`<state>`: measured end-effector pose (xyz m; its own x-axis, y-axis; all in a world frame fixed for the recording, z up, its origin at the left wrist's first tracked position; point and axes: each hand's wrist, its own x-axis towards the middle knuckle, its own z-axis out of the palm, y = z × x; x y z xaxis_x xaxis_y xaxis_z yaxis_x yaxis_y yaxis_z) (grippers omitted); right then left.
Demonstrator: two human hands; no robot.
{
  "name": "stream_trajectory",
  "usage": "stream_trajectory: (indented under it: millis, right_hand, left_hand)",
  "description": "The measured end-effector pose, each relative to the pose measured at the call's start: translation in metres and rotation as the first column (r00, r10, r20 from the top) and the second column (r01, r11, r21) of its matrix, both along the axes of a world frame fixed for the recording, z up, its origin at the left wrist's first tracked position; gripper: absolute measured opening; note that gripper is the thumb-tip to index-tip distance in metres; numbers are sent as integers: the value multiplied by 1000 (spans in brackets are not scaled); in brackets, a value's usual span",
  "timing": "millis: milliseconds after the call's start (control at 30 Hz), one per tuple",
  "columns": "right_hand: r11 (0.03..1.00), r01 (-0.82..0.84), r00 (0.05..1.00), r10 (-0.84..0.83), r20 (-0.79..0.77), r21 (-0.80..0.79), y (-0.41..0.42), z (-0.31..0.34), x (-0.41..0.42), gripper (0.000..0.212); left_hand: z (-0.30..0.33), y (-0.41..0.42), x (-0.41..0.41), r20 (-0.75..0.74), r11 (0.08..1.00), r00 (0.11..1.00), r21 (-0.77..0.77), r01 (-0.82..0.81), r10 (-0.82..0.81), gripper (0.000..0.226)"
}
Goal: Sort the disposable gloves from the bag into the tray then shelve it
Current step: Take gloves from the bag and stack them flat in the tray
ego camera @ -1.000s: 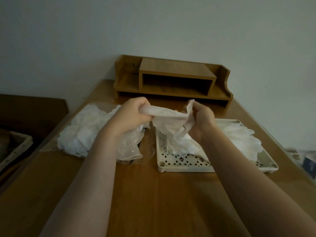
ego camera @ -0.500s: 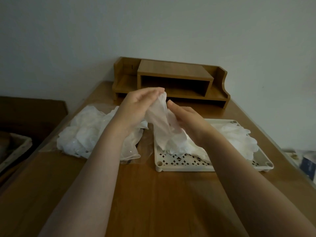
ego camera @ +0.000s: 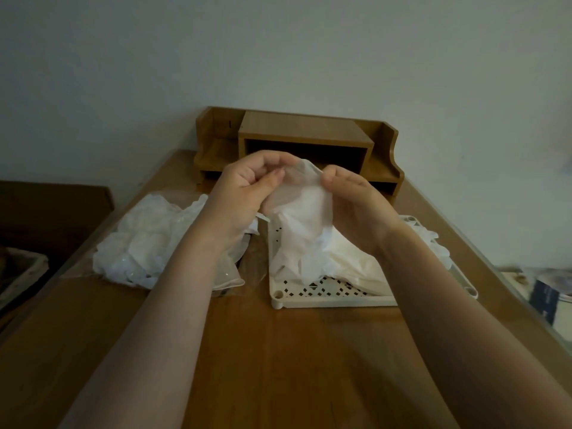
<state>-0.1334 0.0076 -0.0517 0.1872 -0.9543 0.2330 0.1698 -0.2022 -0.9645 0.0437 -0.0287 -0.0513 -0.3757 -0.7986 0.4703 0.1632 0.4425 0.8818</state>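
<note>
Hands are working together above the tray: left hand and right hand are each pinching the glove, which is best flattened before lowering onto the stack.

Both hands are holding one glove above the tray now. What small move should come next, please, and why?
Probably lower the glove and lay it flat on the gloves already in the tray. The left hand and right hand both pinch its upper edge, and it hangs directly over the tray's left part, so a short drop would place it.
</note>
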Motion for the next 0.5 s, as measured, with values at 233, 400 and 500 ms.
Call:
stream_trajectory:
  millis: [233, 400, 500]
  right_hand:
    - [967, -256, 904, 239, 353, 1, 8, 8, -9, 17]
    - [952, -303, 935, 307, 176, -53, 19, 19, -9, 15]
    - [978, -195, 972, 203, 116, -78, 31, 33, -7, 18]
  left_hand:
    - [8, 10, 2, -120, 973, 979, 140, 182, -166, 27]
    - [8, 17, 4, 294, 973, 928, 78, 215, -229, 49]
    - [9, 17, 1, 203, 957, 937, 12, 289, -285, 39]
